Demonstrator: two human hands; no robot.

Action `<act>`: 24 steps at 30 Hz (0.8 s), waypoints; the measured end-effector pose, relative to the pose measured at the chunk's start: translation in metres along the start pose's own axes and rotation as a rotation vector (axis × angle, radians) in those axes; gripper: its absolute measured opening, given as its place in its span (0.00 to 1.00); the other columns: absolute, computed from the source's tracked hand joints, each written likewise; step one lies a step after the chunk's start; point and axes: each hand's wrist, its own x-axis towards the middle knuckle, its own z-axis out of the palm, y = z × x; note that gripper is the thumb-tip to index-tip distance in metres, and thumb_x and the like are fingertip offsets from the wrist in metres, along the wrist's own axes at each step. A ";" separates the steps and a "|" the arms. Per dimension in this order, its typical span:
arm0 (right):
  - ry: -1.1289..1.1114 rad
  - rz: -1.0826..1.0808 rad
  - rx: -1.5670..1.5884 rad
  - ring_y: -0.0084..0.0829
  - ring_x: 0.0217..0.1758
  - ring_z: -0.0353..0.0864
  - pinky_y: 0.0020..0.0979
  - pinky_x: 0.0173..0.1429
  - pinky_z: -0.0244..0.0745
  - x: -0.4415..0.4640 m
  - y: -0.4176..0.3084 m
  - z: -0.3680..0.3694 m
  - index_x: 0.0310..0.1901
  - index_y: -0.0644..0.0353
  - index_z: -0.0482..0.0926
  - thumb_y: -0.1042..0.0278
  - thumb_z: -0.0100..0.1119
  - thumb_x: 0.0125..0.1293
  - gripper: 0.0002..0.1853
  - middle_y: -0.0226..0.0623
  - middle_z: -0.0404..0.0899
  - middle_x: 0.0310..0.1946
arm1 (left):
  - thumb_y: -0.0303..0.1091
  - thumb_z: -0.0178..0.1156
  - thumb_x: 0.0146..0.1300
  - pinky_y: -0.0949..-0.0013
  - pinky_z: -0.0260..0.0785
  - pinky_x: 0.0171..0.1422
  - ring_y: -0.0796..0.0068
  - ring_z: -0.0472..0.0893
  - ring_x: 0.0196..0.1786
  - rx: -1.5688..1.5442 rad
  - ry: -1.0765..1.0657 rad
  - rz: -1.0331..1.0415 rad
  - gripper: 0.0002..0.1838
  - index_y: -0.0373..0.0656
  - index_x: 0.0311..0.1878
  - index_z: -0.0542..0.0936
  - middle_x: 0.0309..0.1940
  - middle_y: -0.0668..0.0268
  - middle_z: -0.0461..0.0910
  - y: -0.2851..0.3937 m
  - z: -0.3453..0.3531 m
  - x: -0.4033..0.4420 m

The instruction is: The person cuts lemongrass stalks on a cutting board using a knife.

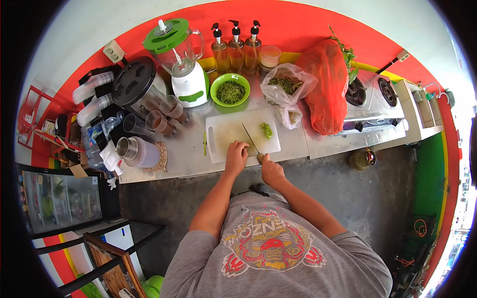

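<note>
A white cutting board (226, 130) lies on the metal counter (191, 161). My right hand (273, 171) is closed round the handle of a knife (250, 135), whose blade points up and left over the board. Beside it, my left hand (237, 155) rests at the board's front edge with fingers bent together; what they hold, if anything, is hidden. A small heap of chopped greens (267, 130) sits on the board's right part. Behind the board stands a green bowl (230, 90) filled with chopped greens. A thin green stalk (204, 143) lies left of the board.
A blender (191, 88), three pump bottles (236, 54), an open plastic bag of greens (287, 84) and a red bag (325, 89) stand along the back. Cups (160, 122) and a metal-topped container (142, 152) are at left, a gas stove (370, 116) at right.
</note>
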 end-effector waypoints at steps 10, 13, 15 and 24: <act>0.011 0.044 -0.170 0.45 0.38 0.91 0.42 0.41 0.86 -0.012 -0.006 0.007 0.54 0.65 0.66 0.69 0.60 0.66 0.19 0.45 0.88 0.33 | 0.21 0.58 0.62 0.54 0.70 0.54 0.53 0.76 0.47 -0.006 -0.008 -0.016 0.09 0.41 0.44 0.82 0.39 0.58 0.77 0.001 -0.001 -0.001; 0.056 0.000 -0.151 0.49 0.38 0.90 0.46 0.40 0.85 -0.001 -0.005 0.001 0.54 0.68 0.65 0.73 0.61 0.61 0.22 0.50 0.87 0.33 | 0.21 0.58 0.62 0.54 0.70 0.53 0.53 0.76 0.46 -0.008 0.015 -0.006 0.09 0.41 0.44 0.82 0.38 0.58 0.77 -0.002 0.000 -0.001; 0.071 -0.021 -0.170 0.48 0.38 0.90 0.44 0.39 0.85 0.001 -0.005 -0.007 0.55 0.69 0.65 0.72 0.61 0.61 0.23 0.50 0.87 0.33 | 0.21 0.58 0.62 0.54 0.70 0.53 0.54 0.75 0.45 -0.002 0.031 0.036 0.09 0.41 0.44 0.82 0.38 0.59 0.76 -0.005 0.001 0.000; 0.009 0.017 -0.078 0.53 0.43 0.89 0.47 0.46 0.85 0.007 -0.009 -0.009 0.54 0.69 0.64 0.72 0.60 0.63 0.22 0.54 0.86 0.37 | 0.21 0.59 0.61 0.57 0.70 0.52 0.55 0.76 0.45 -0.016 0.014 0.009 0.08 0.40 0.43 0.81 0.38 0.58 0.77 -0.005 0.000 -0.002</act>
